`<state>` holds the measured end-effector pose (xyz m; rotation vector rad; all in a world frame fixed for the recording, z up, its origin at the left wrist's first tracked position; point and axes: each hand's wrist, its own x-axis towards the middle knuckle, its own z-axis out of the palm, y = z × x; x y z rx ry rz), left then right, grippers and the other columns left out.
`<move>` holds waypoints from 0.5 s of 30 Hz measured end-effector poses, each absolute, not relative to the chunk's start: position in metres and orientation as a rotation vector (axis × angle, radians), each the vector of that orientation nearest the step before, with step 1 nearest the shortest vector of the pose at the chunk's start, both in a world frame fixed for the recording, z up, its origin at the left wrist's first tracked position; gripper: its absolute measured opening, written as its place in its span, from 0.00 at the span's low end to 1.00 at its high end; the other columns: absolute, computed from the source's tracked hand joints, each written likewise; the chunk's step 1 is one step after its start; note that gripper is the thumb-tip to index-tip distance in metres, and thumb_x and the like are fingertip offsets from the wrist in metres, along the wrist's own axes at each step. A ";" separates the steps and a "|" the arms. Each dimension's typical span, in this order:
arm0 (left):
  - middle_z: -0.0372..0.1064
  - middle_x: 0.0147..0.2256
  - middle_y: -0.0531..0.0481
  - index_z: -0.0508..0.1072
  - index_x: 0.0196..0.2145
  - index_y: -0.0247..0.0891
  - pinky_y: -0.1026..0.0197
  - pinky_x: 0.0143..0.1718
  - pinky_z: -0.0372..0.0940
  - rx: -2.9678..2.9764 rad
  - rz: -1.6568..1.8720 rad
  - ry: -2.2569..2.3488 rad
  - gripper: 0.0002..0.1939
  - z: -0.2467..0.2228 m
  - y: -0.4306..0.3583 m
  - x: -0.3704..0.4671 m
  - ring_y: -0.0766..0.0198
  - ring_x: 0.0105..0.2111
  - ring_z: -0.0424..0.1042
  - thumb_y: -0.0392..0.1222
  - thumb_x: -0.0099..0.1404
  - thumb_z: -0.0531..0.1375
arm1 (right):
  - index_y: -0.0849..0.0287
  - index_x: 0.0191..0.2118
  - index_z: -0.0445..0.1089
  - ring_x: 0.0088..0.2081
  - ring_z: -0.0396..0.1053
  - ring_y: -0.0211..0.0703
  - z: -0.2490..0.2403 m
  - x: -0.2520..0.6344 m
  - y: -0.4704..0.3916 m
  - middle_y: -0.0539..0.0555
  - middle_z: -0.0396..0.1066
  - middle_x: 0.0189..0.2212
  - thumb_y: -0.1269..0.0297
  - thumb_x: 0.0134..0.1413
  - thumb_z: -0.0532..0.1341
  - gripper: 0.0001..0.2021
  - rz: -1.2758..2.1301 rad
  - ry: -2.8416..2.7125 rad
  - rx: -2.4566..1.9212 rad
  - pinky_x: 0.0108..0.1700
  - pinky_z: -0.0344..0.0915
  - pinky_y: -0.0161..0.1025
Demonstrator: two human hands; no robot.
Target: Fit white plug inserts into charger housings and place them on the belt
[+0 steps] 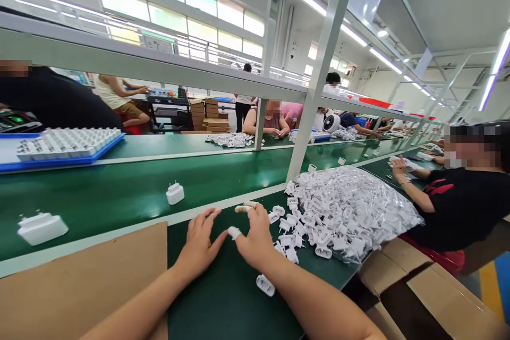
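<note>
My left hand rests on the green work surface near the belt's edge, fingers stretched out and thumb apart, with nothing visible in it. Beside it, my right hand has white coverings on the thumb and some fingertips. Its fingers point left, stretched out, and no part shows in its grasp. Close to the right hand lie loose white plug parts, spilling from a clear plastic bag full of them. One white plug piece sits under my right forearm.
White chargers with pins stand on the green conveyor belt. Cardboard lies at left. A blue tray of white parts stands beyond the belt. A metal post rises ahead; a co-worker sits at right near open cartons.
</note>
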<state>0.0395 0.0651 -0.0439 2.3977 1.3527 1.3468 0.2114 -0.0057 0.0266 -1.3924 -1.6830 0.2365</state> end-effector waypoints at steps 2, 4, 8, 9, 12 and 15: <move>0.67 0.58 0.42 0.69 0.58 0.43 0.39 0.63 0.60 2.377 1.309 1.253 0.21 -0.047 0.058 0.038 0.47 0.59 0.64 0.51 0.72 0.54 | 0.56 0.53 0.70 0.57 0.64 0.56 0.031 0.224 -0.007 0.60 0.66 0.53 0.68 0.52 0.67 0.21 0.184 -1.679 -1.409 0.62 0.61 0.57; 0.69 0.56 0.42 0.72 0.54 0.42 0.40 0.61 0.63 2.305 1.311 1.240 0.18 -0.044 0.059 0.035 0.47 0.57 0.65 0.50 0.71 0.54 | 0.54 0.53 0.71 0.58 0.64 0.56 0.035 0.251 -0.016 0.60 0.66 0.54 0.67 0.54 0.65 0.20 0.072 -1.713 -1.420 0.63 0.60 0.57; 0.72 0.52 0.42 0.76 0.47 0.42 0.41 0.58 0.65 2.169 1.295 1.246 0.15 -0.039 0.065 0.034 0.45 0.54 0.66 0.48 0.69 0.56 | 0.58 0.51 0.71 0.65 0.55 0.64 0.040 0.342 -0.057 0.64 0.63 0.60 0.73 0.49 0.59 0.21 -0.314 -1.599 -1.712 0.67 0.48 0.66; 0.72 0.51 0.42 0.76 0.46 0.42 0.41 0.58 0.65 2.153 1.288 1.233 0.15 -0.039 0.065 0.035 0.45 0.54 0.66 0.48 0.68 0.56 | 0.61 0.49 0.72 0.67 0.52 0.68 0.042 0.368 -0.071 0.67 0.62 0.60 0.73 0.46 0.60 0.20 -0.381 -1.432 -1.853 0.67 0.47 0.67; 0.72 0.51 0.42 0.77 0.45 0.41 0.42 0.57 0.65 2.120 1.287 1.192 0.15 -0.040 0.066 0.038 0.45 0.53 0.66 0.49 0.67 0.55 | 0.62 0.52 0.69 0.66 0.55 0.68 0.053 0.435 -0.108 0.70 0.59 0.63 0.70 0.47 0.61 0.23 -0.356 -0.799 -2.143 0.62 0.57 0.61; 0.73 0.50 0.42 0.77 0.44 0.40 0.42 0.57 0.64 2.111 1.282 1.176 0.15 -0.040 0.066 0.040 0.45 0.53 0.65 0.48 0.67 0.55 | 0.64 0.50 0.69 0.55 0.68 0.64 0.062 0.473 -0.130 0.68 0.70 0.50 0.67 0.49 0.63 0.20 -0.327 -0.582 -2.193 0.52 0.67 0.52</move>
